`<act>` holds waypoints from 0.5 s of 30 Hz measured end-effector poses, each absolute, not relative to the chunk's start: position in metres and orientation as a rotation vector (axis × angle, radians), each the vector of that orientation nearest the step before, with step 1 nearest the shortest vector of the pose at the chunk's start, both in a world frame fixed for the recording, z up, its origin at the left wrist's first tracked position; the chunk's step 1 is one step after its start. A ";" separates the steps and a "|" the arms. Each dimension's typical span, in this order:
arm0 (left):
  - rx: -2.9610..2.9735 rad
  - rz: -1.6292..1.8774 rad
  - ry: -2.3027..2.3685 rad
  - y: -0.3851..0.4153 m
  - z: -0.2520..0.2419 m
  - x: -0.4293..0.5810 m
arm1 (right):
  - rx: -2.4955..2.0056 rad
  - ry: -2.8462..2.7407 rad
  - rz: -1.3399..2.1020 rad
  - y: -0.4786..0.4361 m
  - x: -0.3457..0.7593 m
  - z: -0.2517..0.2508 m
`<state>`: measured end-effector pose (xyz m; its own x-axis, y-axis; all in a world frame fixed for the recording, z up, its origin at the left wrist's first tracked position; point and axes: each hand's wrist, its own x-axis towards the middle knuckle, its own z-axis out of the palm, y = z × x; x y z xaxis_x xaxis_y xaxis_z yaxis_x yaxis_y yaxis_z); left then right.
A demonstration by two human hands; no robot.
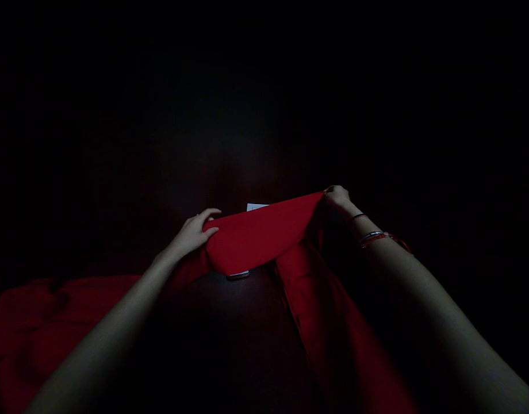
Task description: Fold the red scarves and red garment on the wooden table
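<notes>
Fabric at lower left: red folds [75,305], spread on the near side of the left fingers, partly behind the forearm.
Trailing length: red strip [333,322], running from below the right fingers toward the viewer.
Wrist bands: bracelets [374,236], just nearer than the right fingers.
Dark-edged object: small item [238,276], under the cloth's lower edge, between the two sets of fingers; identity unclear.
Left hand [193,233]: thumb and forefinger parted, thumb on the cloth; hidden fingers' hold cannot be told.
Red cloth [256,236]: stretched from left fingers to right.
Right hand [338,197]: fingers closed, pinching the cloth's upper corner.
White sheet [256,207]: beyond the cloth, between both hands' fingers.
</notes>
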<state>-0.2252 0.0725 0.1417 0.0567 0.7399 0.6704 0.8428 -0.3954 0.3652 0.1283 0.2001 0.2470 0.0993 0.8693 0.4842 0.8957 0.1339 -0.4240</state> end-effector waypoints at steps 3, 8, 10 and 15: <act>-1.912 -1.233 -1.714 0.087 0.172 -0.228 | -1.475 -1.678 -0.390 0.191 0.133 0.241; -2.314 -0.696 -1.592 0.077 0.136 -0.216 | -1.599 -1.898 -0.532 0.156 0.151 0.193; -2.584 -0.514 -1.532 0.061 0.092 -0.206 | -1.774 -2.008 -0.464 0.139 0.161 0.166; -2.746 -0.207 -1.544 0.017 0.003 -0.181 | -2.097 -2.148 -0.237 0.110 0.182 0.107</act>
<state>-0.1807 0.0172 0.0028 0.5128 0.8519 0.1063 0.8498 -0.5213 0.0777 0.1824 0.1098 0.1069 -0.0258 0.9790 0.2022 0.9995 0.0220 0.0209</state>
